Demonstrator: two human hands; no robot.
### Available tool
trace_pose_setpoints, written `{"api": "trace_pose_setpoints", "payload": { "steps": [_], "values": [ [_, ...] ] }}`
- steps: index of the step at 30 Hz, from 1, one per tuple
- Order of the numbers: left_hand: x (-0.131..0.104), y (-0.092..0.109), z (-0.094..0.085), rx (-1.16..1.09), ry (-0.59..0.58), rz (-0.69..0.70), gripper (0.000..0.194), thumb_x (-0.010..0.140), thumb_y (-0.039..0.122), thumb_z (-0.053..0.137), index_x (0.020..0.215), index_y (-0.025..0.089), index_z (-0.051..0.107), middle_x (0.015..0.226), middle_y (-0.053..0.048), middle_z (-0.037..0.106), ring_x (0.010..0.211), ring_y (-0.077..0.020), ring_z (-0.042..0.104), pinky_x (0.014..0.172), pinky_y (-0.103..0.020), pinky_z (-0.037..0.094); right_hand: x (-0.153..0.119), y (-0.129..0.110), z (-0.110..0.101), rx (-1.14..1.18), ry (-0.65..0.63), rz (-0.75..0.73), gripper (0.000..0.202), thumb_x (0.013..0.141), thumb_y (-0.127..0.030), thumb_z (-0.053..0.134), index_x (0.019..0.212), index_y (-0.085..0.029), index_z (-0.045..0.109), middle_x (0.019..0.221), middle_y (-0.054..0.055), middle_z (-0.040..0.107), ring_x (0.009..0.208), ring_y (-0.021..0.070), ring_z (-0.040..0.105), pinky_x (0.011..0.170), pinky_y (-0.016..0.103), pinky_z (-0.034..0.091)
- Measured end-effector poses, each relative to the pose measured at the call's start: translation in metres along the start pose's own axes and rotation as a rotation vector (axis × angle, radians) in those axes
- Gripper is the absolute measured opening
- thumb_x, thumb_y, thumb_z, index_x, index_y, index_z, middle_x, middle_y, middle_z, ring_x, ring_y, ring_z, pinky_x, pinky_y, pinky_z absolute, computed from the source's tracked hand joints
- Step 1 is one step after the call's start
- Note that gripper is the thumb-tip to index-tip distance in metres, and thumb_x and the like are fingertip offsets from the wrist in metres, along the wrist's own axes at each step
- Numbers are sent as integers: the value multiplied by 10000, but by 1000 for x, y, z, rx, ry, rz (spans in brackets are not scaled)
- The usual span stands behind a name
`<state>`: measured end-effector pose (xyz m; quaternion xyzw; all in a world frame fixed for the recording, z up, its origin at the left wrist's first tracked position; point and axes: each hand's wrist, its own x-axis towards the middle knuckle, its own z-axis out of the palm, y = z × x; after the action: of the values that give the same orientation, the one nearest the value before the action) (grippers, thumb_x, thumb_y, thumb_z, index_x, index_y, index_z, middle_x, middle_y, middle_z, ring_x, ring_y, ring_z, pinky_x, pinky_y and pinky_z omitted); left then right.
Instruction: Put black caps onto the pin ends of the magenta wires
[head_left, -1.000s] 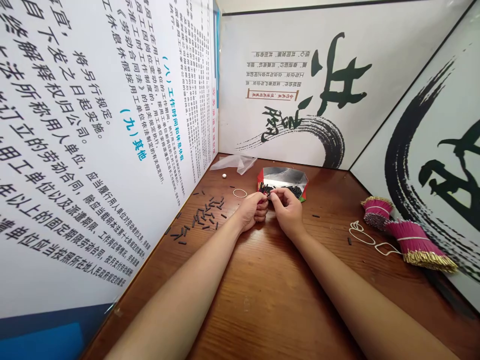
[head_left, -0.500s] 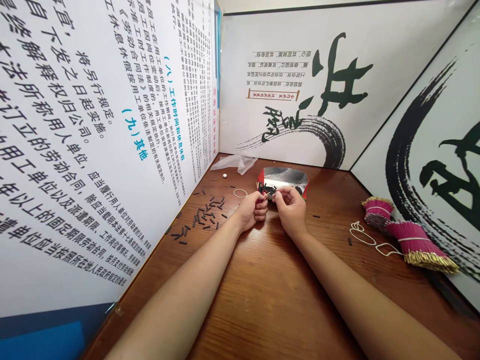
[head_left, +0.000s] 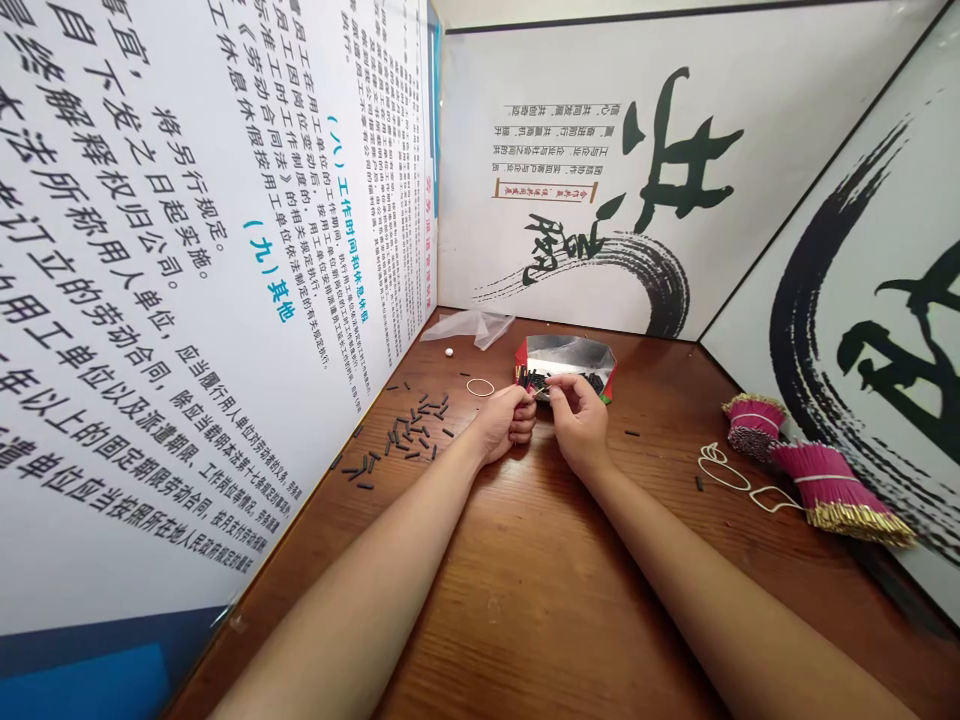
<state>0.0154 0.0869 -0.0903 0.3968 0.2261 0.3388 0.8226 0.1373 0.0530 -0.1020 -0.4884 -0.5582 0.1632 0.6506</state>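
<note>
My left hand (head_left: 508, 420) is closed around a small bunch of thin pink wires, whose black and gold tips stick up above the fist. Just right of it, my right hand (head_left: 579, 418) has thumb and forefinger pinched; anything between them is too small to make out. Behind both hands sits an open foil-lined packet (head_left: 570, 350) with red edges, holding small black tubes (head_left: 594, 383). Many more loose black tubes (head_left: 409, 432) lie scattered on the brown table to the left of my left hand.
Two bundles of pink wires, a smaller one (head_left: 754, 425) and a larger one (head_left: 844, 490), lie at the right beside white bands (head_left: 724, 468). A plastic bag (head_left: 472, 326) and a rubber band (head_left: 480, 387) lie at the back left. Printed panels (head_left: 570, 60) surround the brown table (head_left: 487, 600).
My right hand has shifted very slightly left, closer to the wire tips above my left fist. My left hand keeps its hold on the wires.
</note>
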Motion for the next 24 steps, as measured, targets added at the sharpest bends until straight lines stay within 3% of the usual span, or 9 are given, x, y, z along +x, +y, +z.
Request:
{"api": "trace_pose_setpoints", "payload": {
  "steps": [7, 24],
  "values": [
    [0, 0, 1, 14, 7, 5, 180, 752, 169, 455, 642, 202, 317, 481, 94, 234, 356, -37, 140, 353, -171, 108, 0, -2, 1, 23, 36, 2, 134, 858, -338, 536, 890, -214, 574, 788, 28, 608, 759, 181, 578, 682, 311, 475],
    [1, 0, 1, 27, 38, -19, 187, 754, 160, 446, 628, 201, 313, 483, 95, 222, 355, -36, 146, 349, -160, 117, -1, 4, 3, 58, -36, 6, 192, 859, -354, 585, 991, -217, 552, 836, 15, 631, 748, 157, 607, 709, 303, 489]
  ]
}}
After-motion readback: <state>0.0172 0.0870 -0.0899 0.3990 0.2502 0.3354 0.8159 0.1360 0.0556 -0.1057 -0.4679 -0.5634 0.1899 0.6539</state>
